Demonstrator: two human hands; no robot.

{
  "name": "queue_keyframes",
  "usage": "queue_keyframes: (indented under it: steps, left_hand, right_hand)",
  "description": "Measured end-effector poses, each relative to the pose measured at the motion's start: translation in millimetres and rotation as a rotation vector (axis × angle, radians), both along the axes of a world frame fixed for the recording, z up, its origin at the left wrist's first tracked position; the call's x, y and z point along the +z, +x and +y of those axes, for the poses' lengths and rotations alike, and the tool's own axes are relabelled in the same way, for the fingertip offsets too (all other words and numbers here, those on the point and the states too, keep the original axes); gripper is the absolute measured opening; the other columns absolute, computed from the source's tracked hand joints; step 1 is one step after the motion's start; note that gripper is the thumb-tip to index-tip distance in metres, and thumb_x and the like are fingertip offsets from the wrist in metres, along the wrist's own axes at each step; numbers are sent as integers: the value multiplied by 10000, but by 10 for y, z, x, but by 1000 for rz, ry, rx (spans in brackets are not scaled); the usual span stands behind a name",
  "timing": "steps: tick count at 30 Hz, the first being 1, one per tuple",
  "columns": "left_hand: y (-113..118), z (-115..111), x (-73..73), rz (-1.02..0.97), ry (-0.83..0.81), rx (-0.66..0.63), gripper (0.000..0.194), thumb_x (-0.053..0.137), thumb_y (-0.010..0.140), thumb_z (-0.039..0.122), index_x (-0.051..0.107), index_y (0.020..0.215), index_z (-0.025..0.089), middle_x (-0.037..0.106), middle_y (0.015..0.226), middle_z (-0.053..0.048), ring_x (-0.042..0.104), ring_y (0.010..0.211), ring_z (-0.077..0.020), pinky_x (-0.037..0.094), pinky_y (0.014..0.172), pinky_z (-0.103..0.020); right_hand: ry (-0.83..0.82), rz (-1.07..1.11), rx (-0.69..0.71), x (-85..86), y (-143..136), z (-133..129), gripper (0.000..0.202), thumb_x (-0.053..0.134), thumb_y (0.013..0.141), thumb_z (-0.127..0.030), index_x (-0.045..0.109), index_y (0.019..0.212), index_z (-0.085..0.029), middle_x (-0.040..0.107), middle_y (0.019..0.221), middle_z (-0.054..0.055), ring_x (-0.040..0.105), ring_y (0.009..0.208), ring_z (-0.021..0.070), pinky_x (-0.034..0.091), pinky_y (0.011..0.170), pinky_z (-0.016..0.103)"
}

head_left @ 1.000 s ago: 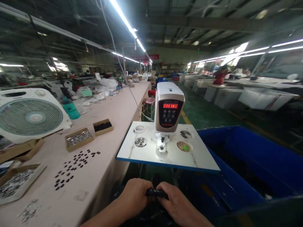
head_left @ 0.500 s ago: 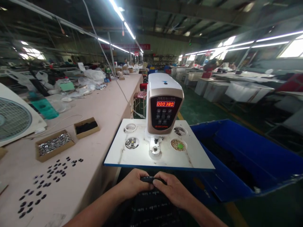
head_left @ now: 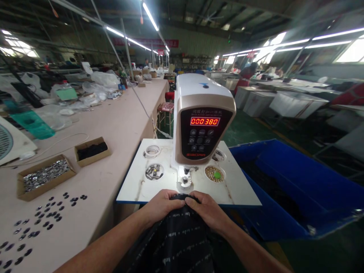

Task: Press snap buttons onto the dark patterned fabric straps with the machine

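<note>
A piece of black fabric (head_left: pixel 184 235) printed with rows of small white lettering hangs down from both hands. My left hand (head_left: pixel 162 204) pinches its upper edge from the left, thumb on top. Close beside it, my right hand (head_left: pixel 206 208) grips the same edge from the right. The held edge lies over the front of a white machine table (head_left: pixel 159 191), just in front of the small round die (head_left: pixel 185 182) of a snap-fastening machine (head_left: pixel 204 121). Its red display reads 000380. What lies under the fingers is hidden.
Round wells in the machine table hold brass-coloured parts (head_left: pixel 213 173) and metal pieces (head_left: pixel 154 172). On the long table (head_left: pixel 125 117) at left are a carton of silvery discs (head_left: pixel 47 176), a carton of black pieces (head_left: pixel 92 151) and scattered dark discs. A blue bin (head_left: pixel 284 163) stands at right.
Both hands have moved forward and up with the fabric, from below the machine table's front edge onto it. More of the fabric now shows, and the machine appears nearer.
</note>
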State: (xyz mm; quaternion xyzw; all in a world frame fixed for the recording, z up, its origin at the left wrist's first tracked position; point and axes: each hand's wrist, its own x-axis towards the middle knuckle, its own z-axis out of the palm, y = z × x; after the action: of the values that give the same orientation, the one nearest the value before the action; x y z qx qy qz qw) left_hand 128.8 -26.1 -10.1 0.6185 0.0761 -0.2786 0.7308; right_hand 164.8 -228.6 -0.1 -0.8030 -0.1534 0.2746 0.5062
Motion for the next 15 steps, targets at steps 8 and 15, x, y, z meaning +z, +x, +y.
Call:
queue_keyframes:
  steps: [8, 15]
  left_hand:
    - [384, -50, 70, -69, 145, 3, 381, 744, 744, 461, 713, 897, 113, 694, 775, -35, 572, 650, -148, 403, 625, -252]
    - [716, -49, 43, -177, 325, 22, 397, 685, 733, 482, 693, 862, 107, 684, 775, -39, 586, 703, -188, 419, 660, -282]
  right_hand:
    - [-86, -148, -62, -22, 378, 23, 270, 589, 905, -401, 704, 893, -157, 704, 854, 30, 618, 812, 188, 404, 707, 271]
    - [-146, -295, -76, -91, 787, 121, 244, 579, 875, -355, 679, 803, -145, 699, 801, 24, 613, 759, 174, 372, 650, 250]
